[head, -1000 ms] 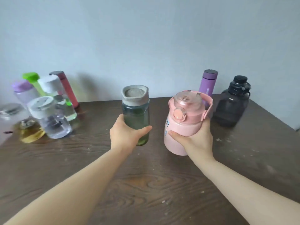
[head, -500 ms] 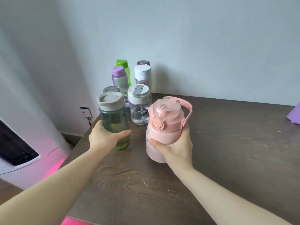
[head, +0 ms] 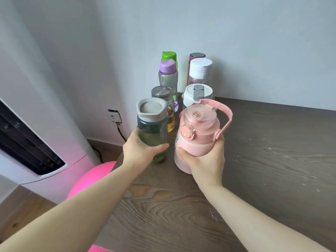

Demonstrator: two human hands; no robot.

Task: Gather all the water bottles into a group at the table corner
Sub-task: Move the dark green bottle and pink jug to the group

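Note:
My left hand (head: 141, 153) grips a green-tinted bottle with a grey lid (head: 152, 124). My right hand (head: 205, 159) grips a round pink bottle with a strap handle (head: 197, 131). Both are held side by side, just in front of a cluster of several bottles at the table's far left corner: a green-capped one (head: 169, 55), a purple-capped one (head: 167, 75), a dark red one (head: 197, 55), a white-capped one (head: 200, 70), a clear one with a white flip lid (head: 197, 93) and a steel-lidded glass one (head: 161, 92). Whether the held bottles touch the table (head: 272, 142) I cannot tell.
The wooden table meets the wall behind the cluster. Its left edge runs close to the green-tinted bottle. Off that edge stand a white appliance (head: 36, 124), a wall socket with a cable (head: 114, 116) and a pink object (head: 91, 177) on the floor.
Both hands have carried the green-tinted and pink bottles leftward and up to the cluster at the corner. The view has swung left, so the purple and black bottles at the right are out of sight.

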